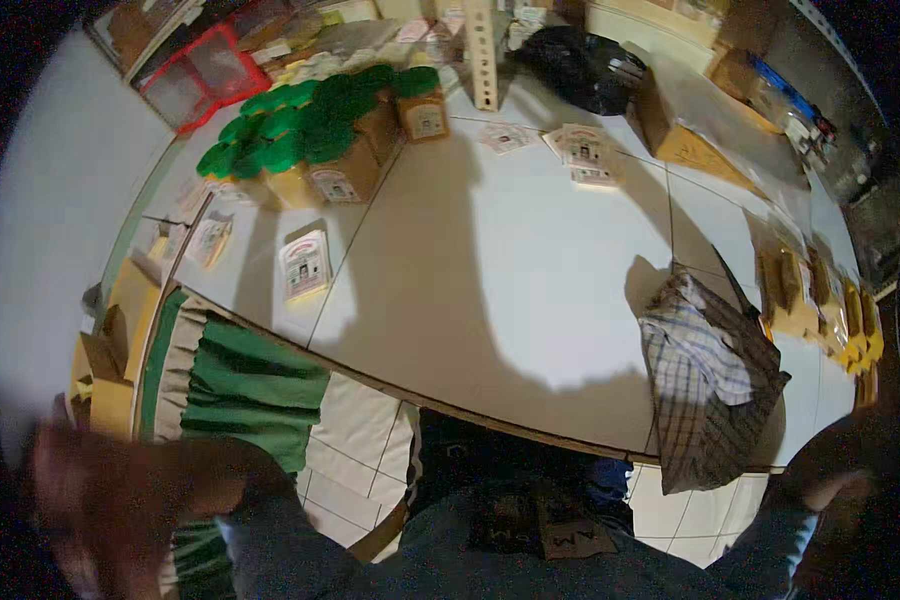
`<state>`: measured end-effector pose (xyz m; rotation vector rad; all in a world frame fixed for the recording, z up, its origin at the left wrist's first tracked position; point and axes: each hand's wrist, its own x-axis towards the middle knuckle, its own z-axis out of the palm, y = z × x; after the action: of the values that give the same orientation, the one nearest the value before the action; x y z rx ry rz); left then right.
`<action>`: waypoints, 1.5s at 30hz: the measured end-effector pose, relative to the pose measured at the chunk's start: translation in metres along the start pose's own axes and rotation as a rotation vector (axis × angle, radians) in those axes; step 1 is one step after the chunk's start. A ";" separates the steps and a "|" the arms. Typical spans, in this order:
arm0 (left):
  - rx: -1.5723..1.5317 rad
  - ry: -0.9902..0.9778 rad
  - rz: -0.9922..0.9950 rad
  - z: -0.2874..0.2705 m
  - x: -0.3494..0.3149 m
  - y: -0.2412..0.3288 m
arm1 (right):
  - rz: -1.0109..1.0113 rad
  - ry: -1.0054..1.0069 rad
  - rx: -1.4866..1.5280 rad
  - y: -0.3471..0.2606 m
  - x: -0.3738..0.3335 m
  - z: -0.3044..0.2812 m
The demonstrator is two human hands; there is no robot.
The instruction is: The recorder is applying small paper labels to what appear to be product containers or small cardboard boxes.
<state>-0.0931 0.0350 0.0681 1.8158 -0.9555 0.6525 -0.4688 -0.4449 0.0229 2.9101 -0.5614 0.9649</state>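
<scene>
My left hand (100,500) is raised at the lower left, off the table. It is dark and smeared, so its fingers cannot be made out. At the right rim my right hand (870,460) is also up and mostly lost in shadow. Neither hand visibly touches anything on the white tiled table (560,310). A crumpled checked cloth (705,370) hangs over the table's front edge, nearest my right hand. A stack of printed labels (305,265) lies at the table's left. Behind it stand several jars with green lids (335,150), packed close together.
More label piles (582,150) lie toward the back, near a black plastic bag (585,70) and a perforated upright post (481,60). Filled yellow-brown packets (820,305) stand at the right. A red-framed basket (205,80) sits back left; a green curtain (250,385) hangs below the edge.
</scene>
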 end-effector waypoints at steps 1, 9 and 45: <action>0.006 0.013 -0.010 -0.001 -0.003 -0.003 | -0.006 -0.007 -0.012 -0.001 0.007 -0.004; 0.195 -0.604 -0.234 0.016 -0.027 -0.076 | -0.220 -0.608 0.228 -0.106 0.041 0.038; -0.221 -0.539 -0.689 0.001 0.021 -0.096 | -0.134 -0.511 0.336 -0.103 0.047 0.058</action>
<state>-0.0017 0.0507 0.0358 1.9820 -0.6225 -0.3710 -0.3647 -0.3720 0.0123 3.4576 -0.2182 0.3127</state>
